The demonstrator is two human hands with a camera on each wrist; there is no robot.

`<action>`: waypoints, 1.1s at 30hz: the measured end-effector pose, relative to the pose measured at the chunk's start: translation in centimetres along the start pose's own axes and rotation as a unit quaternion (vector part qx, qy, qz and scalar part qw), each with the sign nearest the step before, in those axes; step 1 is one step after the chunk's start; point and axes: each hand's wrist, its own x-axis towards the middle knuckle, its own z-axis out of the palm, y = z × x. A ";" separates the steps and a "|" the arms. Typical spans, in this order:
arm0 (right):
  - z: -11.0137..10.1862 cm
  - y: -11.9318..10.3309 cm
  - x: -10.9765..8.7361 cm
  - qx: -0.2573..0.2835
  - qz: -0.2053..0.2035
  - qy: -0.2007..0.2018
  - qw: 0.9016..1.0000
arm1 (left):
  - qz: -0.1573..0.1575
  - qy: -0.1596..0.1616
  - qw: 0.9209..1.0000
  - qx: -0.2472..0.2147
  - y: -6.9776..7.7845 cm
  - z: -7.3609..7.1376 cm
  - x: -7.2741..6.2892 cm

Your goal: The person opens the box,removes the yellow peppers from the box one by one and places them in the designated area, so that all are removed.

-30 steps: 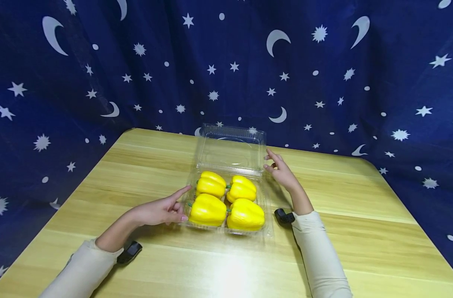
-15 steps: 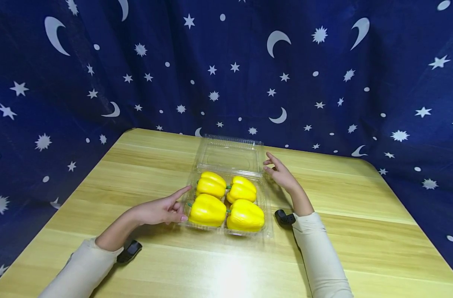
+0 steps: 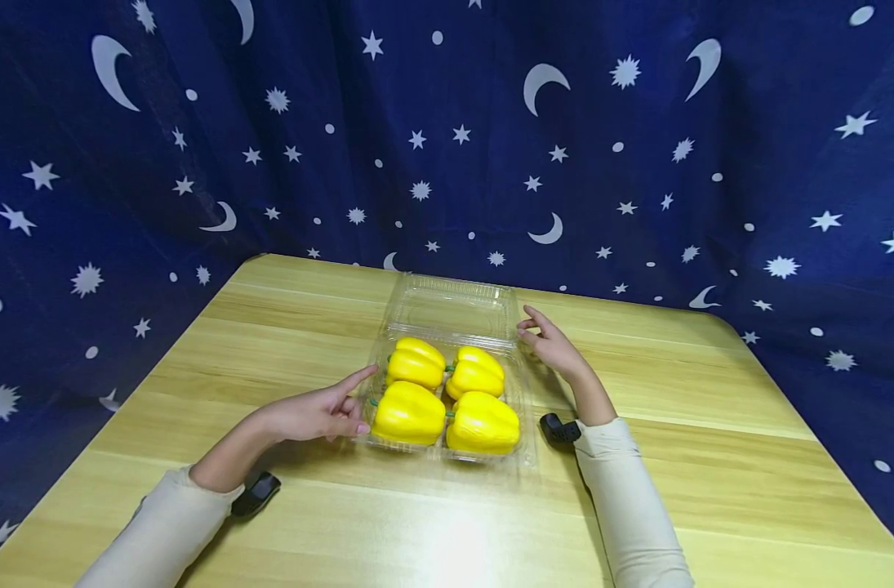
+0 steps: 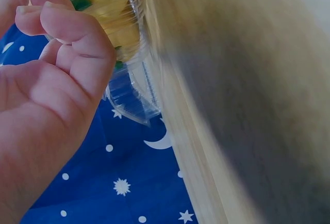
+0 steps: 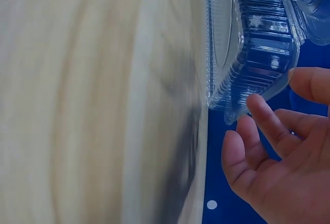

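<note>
A clear plastic clamshell box [image 3: 527, 425] stands unfolded on the wooden table, its hinged lid [image 3: 450, 310] tipped back at the far side. Several yellow bell peppers [image 3: 408, 414] with green stems sit in its base in two rows. At the base's left edge is my left hand [image 3: 310, 415], index finger stretched along the side and thumb near the front corner; the other fingers bend inward. My right hand [image 3: 557, 347] hovers beside the lid's right edge with loosely bent fingers and holds nothing. In the right wrist view, the fingertips are close to the ribbed lid [image 5: 258, 44]; contact is unclear.
The pale wooden table [image 3: 711, 457] reaches to a dark blue curtain [image 3: 476, 98] printed with moons and stars. Black wrist devices [image 3: 560, 429] sit at both cuffs. Light sleeves cover the forearms.
The lid has tilted farther back and now sits lower behind the base. My right hand has barely moved, dropping slightly with the view. My left hand and the peppers stay in place.
</note>
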 end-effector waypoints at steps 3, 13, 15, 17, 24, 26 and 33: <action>0.0 0.0 -0.2 0.000 0.000 0.000 1.000 | 0.002 -0.003 1.000 -0.001 0.0 0.0 0.1; -0.3 -0.6 -0.7 0.000 0.002 0.010 1.000 | -0.003 -0.004 1.000 -0.004 0.3 -0.1 0.1; -0.4 -1.0 -0.8 -0.008 -0.004 0.017 1.000 | -0.004 -0.003 1.000 -0.002 0.3 -0.2 0.0; -0.5 -1.5 -1.1 -0.023 -0.010 0.028 0.999 | -0.006 -0.002 1.000 0.001 0.3 -0.2 0.0; -0.4 -3.2 -2.0 -0.053 -0.040 0.038 0.997 | 0.003 -0.002 1.000 0.004 0.2 -0.2 0.0; -0.3 -3.7 -2.3 -0.055 -0.046 0.033 0.997 | 0.004 -0.002 1.000 0.004 0.2 -0.2 0.0; 0.5 -5.6 -3.5 -0.069 -0.074 0.014 0.995 | -0.009 0.002 1.000 0.007 0.0 -0.1 0.0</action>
